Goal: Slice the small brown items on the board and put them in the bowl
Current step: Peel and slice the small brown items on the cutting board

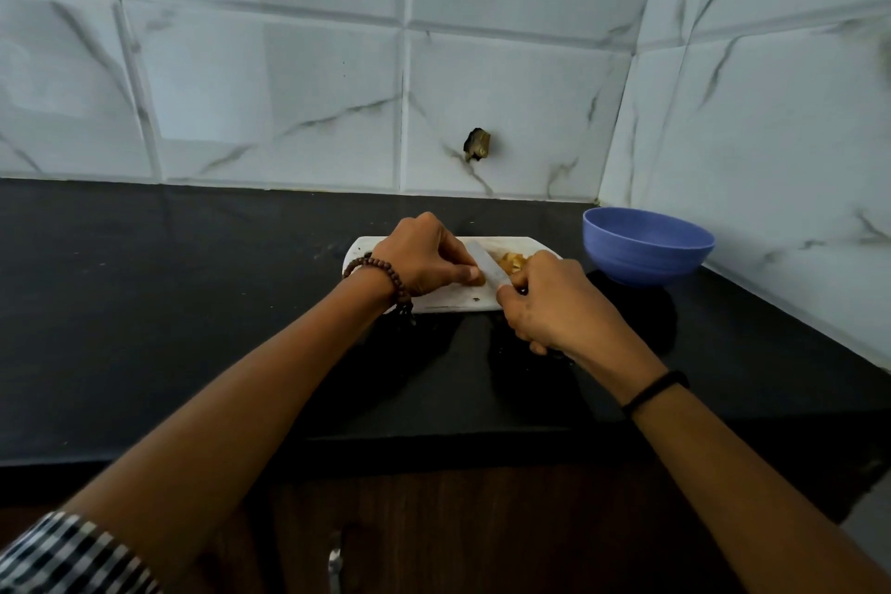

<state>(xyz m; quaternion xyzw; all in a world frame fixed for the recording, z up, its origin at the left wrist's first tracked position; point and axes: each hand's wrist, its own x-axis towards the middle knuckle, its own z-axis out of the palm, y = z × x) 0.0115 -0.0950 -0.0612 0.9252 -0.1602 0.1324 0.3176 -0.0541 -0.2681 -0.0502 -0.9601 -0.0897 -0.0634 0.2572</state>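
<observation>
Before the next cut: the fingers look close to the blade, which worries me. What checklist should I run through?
1. Grip: the right hand grips the knife: ok.
2. Hold: the left hand pinches the brown piece on the board: ok.
3. Left fingertips apart from the blade: cannot tell; they lie right beside it.
4. The board lies flat on the counter: ok.
5. The bowl stands upright, right of the board: ok.

No writing, label, brand or number can be read anywhere. The bowl right of the right hand and the board under the left hand bear no marks.
</observation>
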